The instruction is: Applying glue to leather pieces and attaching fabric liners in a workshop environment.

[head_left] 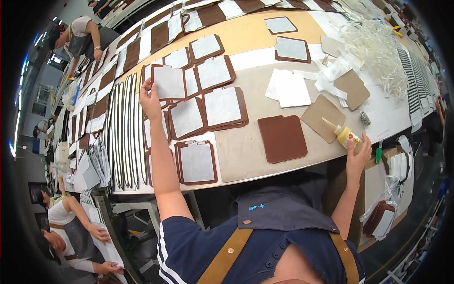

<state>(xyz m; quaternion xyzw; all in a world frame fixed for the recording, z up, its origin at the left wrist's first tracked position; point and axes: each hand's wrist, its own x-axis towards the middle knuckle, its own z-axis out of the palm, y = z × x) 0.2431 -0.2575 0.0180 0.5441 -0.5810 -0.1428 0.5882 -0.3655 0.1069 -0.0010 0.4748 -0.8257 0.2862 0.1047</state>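
At the left side of the table my left hand pinches the edge of a leather panel with a grey-white backing, over stacks of similar panels. My right hand is closed around a yellow squeeze glue bottle; its pale nozzle points up and left. Between my hands, near the front edge, lies a plain brown leather panel. Beside the bottle rests a tan board piece, partly under the nozzle. Neat stacks of brown-edged white panels stand to the right of my left forearm.
White paper sheets and another tan board lie mid-right. A heap of shredded white strips covers the far right. Long dark-and-white strips line the left. Other people work at the far left and lower left.
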